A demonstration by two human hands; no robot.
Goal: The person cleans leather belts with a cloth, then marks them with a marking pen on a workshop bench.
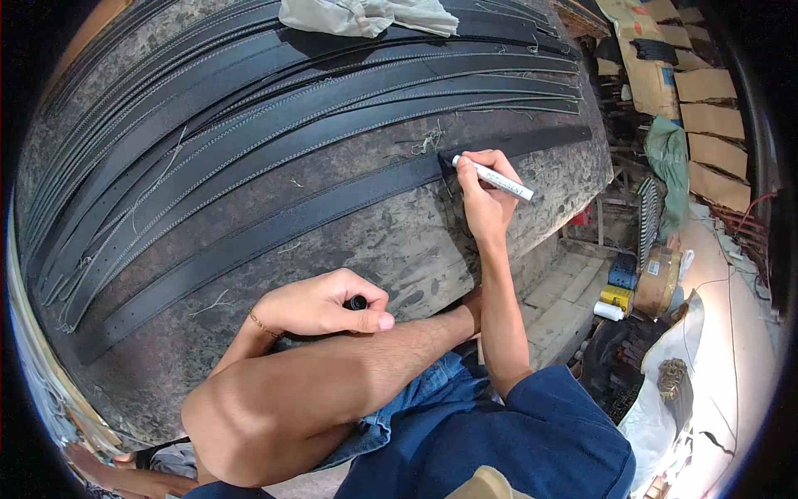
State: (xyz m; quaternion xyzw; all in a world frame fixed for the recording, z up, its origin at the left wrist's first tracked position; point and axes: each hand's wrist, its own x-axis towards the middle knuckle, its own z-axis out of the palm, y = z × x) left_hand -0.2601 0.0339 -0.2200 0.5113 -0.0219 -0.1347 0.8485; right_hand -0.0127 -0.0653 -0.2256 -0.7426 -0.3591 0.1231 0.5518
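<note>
My right hand (490, 200) grips a white permanent marker (509, 183) with its black tip down at the edge of a black leather strap (307, 214). This strap lies by itself across the worn work surface, with stitching along its edges and small holes at its left end. My left hand (312, 306) rests by my bent leg, its fingers curled around a black marker cap (357, 303). A small tangle of pale thread (428, 141) lies just above the marker tip.
More black stitched straps (274, 116) lie in a row across the upper part of the stained surface (399, 224), under a pale cloth (366, 17). Cardboard pieces (711, 116), a green bag (665, 154), a yellow box (616, 297) and a cardboard box (658, 279) stand at the right.
</note>
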